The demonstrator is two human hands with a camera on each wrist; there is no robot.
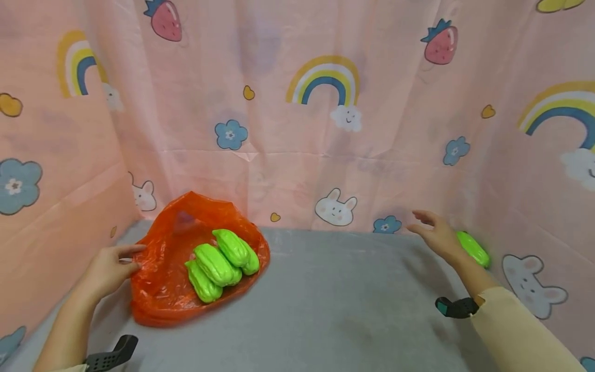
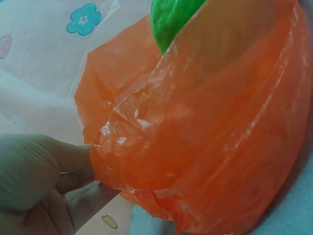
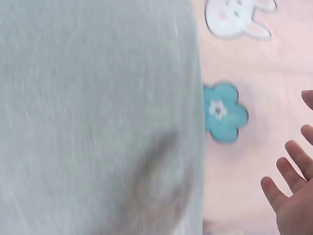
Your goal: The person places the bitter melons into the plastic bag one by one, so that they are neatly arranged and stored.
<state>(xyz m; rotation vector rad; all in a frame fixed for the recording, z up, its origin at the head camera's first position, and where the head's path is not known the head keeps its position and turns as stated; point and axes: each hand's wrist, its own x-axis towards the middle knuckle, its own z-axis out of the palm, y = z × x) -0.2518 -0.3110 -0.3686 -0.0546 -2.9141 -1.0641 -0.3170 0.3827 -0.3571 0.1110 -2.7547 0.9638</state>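
An orange-red plastic bag (image 1: 158, 289) lies on the left with its mouth spread wide. Several shiny bright green, ribbed fruits (image 1: 215, 263), like star fruit, are piled inside it. My left hand (image 1: 109, 268) pinches the bag's left edge between thumb and fingers; in the left wrist view the fingertips are partly hidden behind the film. One green fruit (image 2: 171, 19) shows above the film there. On the far right, my right hand (image 1: 437, 235) is held above the table with relaxed, spread fingers and nothing in it. Beside its wrist lies another green fruit (image 1: 474, 249), partly covered by the arm.
A grey cloth surface (image 1: 334, 289) lies under everything. Pink printed curtains (image 1: 279, 175) rise at the back and both sides. The loose green fruit lies against the right curtain. Each wrist carries a black camera mount (image 1: 457, 307).
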